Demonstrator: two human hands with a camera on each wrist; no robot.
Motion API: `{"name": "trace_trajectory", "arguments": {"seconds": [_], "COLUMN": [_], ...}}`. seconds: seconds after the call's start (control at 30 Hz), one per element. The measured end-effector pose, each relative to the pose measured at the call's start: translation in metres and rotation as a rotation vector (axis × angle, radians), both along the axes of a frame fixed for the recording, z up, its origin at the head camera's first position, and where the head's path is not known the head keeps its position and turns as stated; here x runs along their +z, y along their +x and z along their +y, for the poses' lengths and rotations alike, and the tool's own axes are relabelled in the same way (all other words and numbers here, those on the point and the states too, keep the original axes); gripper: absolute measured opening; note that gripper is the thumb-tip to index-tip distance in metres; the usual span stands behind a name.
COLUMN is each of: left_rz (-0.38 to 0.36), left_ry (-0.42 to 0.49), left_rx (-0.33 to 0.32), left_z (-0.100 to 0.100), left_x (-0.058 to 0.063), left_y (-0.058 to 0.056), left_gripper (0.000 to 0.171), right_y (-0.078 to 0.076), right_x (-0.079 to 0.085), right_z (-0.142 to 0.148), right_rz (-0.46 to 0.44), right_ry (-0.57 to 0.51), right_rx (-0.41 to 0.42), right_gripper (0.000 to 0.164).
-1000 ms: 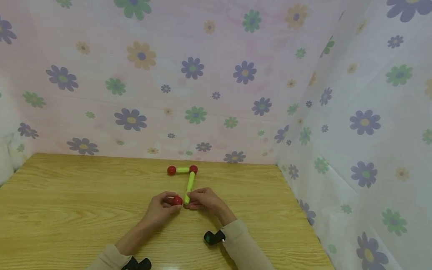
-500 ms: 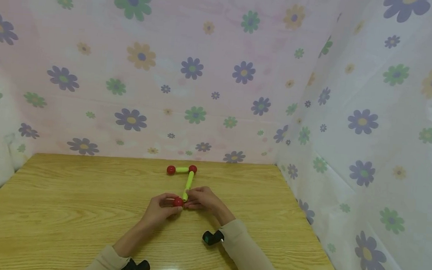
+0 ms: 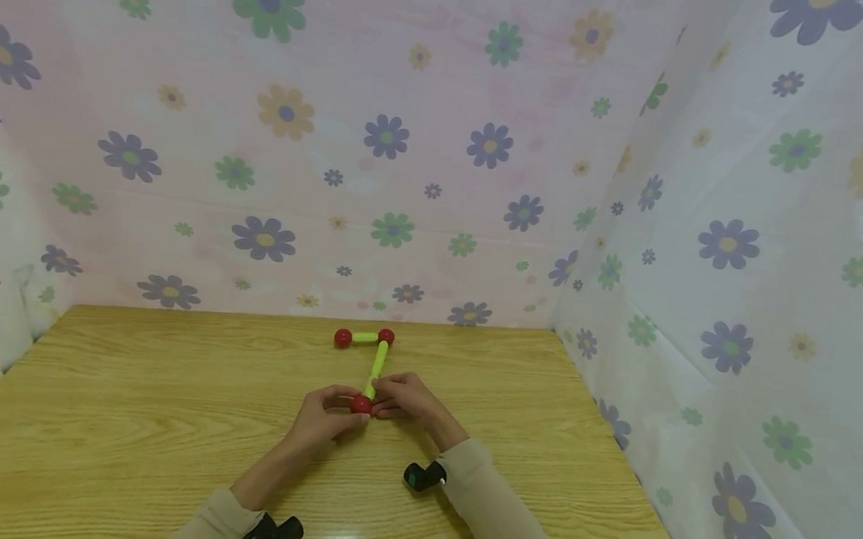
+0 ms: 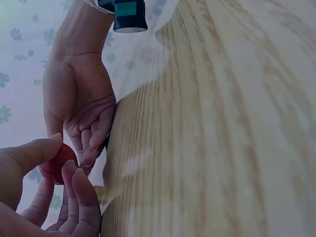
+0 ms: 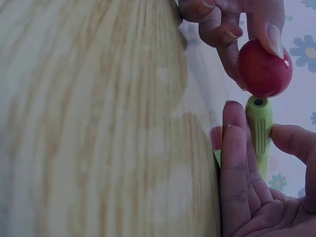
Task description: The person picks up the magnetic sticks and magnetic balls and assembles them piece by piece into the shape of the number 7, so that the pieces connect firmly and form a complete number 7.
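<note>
Between the thumb and fingers of my left hand (image 3: 319, 422) is a red ball (image 3: 361, 405), pinched just at the near end of a yellow-green rod (image 3: 377, 366). My right hand (image 3: 416, 404) pinches that rod near the same end. In the right wrist view the ball (image 5: 264, 71) sits right against the grooved rod tip (image 5: 259, 126), whose dark round end still shows; I cannot tell whether they are joined. The rod's far end meets a second red ball (image 3: 386, 336). In the left wrist view fingers partly cover the held ball (image 4: 59, 165).
From the second ball a shorter yellow-green rod (image 3: 364, 339) runs left to a third red ball (image 3: 342, 338). All lie on a wood-grain table (image 3: 165, 418). Flowered cloth (image 3: 315, 211) hangs behind the table and at its sides. Black devices (image 3: 424, 476) are worn at both wrists.
My left hand has brought the red ball rightward to the rod's near end, closing the gap. The rod's near end has swung slightly left in my right hand.
</note>
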State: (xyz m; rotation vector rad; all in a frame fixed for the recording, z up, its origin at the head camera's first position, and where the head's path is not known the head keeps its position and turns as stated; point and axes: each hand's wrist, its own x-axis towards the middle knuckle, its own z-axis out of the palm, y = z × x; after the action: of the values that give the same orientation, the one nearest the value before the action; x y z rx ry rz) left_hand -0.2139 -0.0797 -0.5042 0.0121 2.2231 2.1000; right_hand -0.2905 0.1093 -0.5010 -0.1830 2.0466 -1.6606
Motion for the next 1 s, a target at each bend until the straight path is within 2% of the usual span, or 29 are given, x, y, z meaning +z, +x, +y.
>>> {"name": "trace_trajectory", "arguments": {"seconds": [0.13,0.53,0.73,1.0], "left_rz": [0.002,-0.056,-0.066,-0.064], "left_ry": [-0.01,0.021,0.004,-0.004], "left_rx": [0.002,0.025,0.043,0.043], "left_z": [0.0016,0.0057,0.0075,0.0084], "left_x": [-0.0006,-0.0062,-0.0094,-0.0074], "left_y": [-0.0001,-0.0064,-0.0083,-0.0068], "left_gripper": [0.04,0.04,0.04,0.039], "right_y": [-0.0008,-0.0026,-0.0044,-0.0042], "right_x": [-0.0019,-0.0013,-0.0026,-0.0041], "right_z": [0.0007,0.0015,0.0009,-0.0001], "right_rz": [-0.003,-0.011,-0.022,-0.02], "right_ry": [-0.005,0.01,0.004,0.004], "right_rx": [0.001,-0.023,-0.022,-0.031], "right_gripper": [0.042,0.041,0.04,0.038]}}
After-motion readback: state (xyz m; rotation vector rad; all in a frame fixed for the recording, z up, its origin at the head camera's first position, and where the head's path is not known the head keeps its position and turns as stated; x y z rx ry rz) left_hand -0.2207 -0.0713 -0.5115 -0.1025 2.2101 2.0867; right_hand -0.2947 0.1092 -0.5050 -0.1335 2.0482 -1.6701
